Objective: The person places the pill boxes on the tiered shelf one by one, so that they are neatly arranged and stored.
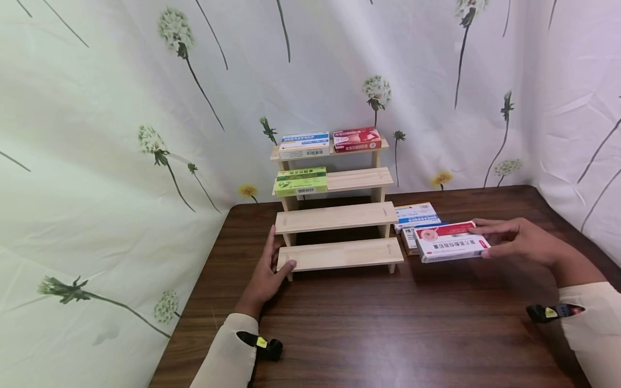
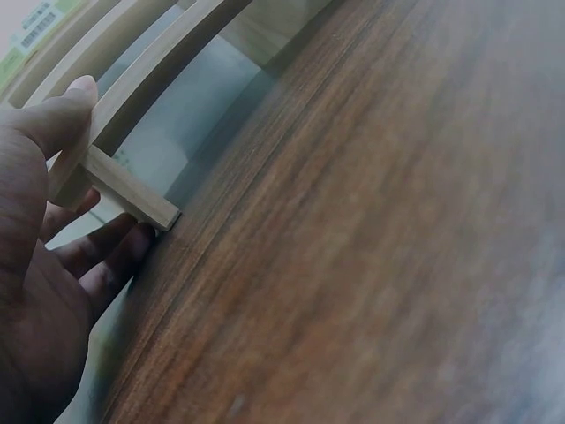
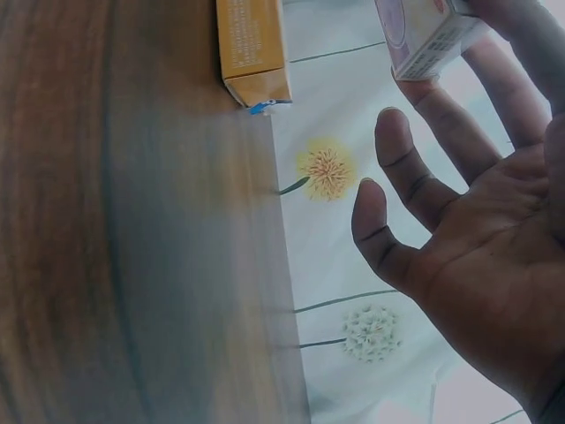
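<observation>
My right hand [image 1: 526,245] pinches a red-and-white medicine box [image 1: 451,242] by its right end, with the thumb at the near corner. The box is held above other boxes to the right of a wooden stepped rack [image 1: 339,256]. In the right wrist view, part of the held box [image 3: 428,40] shows at the fingers, and the other fingers are spread. My left hand [image 1: 264,280] grips the left end of the rack's lowest step. Its thumb lies on top, and the fingers reach round the side by the leg, as the left wrist view shows.
The top step bears a blue-and-white box [image 1: 304,144] and a red box [image 1: 356,140]. A green box [image 1: 301,181] lies on the step below, at the left. Beside the rack, a blue-and-white box [image 1: 416,215] and another white box [image 1: 409,241] lie on the brown table [image 1: 364,323]. Flower-patterned cloth [image 1: 315,70] hangs behind.
</observation>
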Demonstrator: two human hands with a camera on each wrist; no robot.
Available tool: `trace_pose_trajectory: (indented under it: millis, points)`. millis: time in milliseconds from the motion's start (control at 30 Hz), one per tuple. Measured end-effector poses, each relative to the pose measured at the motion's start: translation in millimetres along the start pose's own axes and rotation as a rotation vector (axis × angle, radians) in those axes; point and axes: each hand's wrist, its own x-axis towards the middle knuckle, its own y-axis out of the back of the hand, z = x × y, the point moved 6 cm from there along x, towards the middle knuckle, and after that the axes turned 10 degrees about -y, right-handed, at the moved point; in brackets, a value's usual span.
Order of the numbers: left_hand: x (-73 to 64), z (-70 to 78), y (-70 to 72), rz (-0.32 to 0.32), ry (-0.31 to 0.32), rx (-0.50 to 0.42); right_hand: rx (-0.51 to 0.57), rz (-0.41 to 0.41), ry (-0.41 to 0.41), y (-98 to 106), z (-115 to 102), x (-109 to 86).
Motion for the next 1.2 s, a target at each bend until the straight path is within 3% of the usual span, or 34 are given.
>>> trace_pose_trajectory:
  millis: [467,700,933,1200]
  points:
    - [-1.3,1.4,-0.2,-0.001,0.012,-0.006,-0.005,0.057,0.052,15,-25,21.5]
    - [-1.1,-0.5,-0.2,0.0,0.019,-0.005,0.07,0.049,0.077,22,-46,35.2]
    - [-0.4,-2.8,0.5,0.004,0.015,-0.001,0.05,0.019,-0.026,19,-64,52.7]
    - [0.4,-1.0,1.1,0.003,0.008,0.005,0.108,-0.014,-0.023,20,-81,69.0]
